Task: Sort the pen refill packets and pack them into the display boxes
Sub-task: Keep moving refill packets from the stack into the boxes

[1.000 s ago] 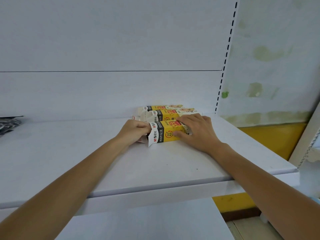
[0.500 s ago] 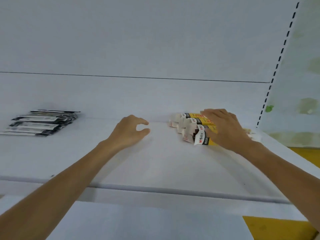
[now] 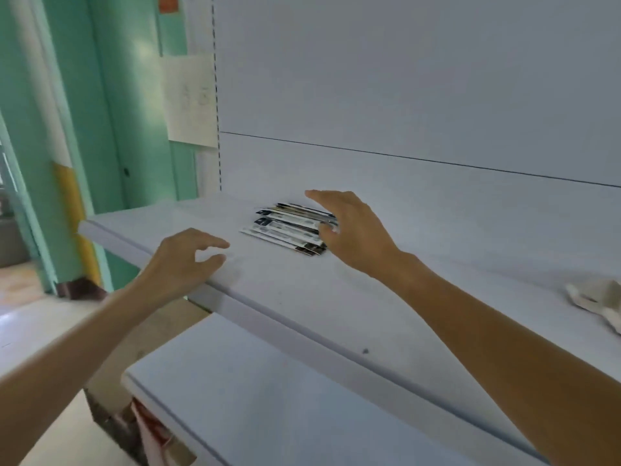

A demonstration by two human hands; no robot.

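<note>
Nearest to me, the lower shelf (image 3: 268, 398) juts out pale and bare below both forearms. Above it the main shelf (image 3: 336, 297) shows its front lip running diagonally from upper left to lower right. My left hand (image 3: 181, 260) sits right at that lip, its fingers loosely curled with thumb and forefinger apart, holding nothing.

Further in lie the pen refill packets (image 3: 285, 227). They are a small fanned stack of long flat sleeves, white with dark printed ends, lying flat and slightly askew on one another. There is open shelf surface on all sides of the stack: a wide strip toward the lip, more toward the shelf's left end, and a long run to the right.

The stack lies just right of the left hand and well apart from it. My right hand (image 3: 353, 230) arches over the stack's right end with fingers spread and straight. The thumb seems to touch the packets' edge, though the blur stops me being sure.

At the far right a crumpled white shape (image 3: 598, 297) is too smeared to identify. Behind everything stands the plain back panel (image 3: 403, 95).
</note>
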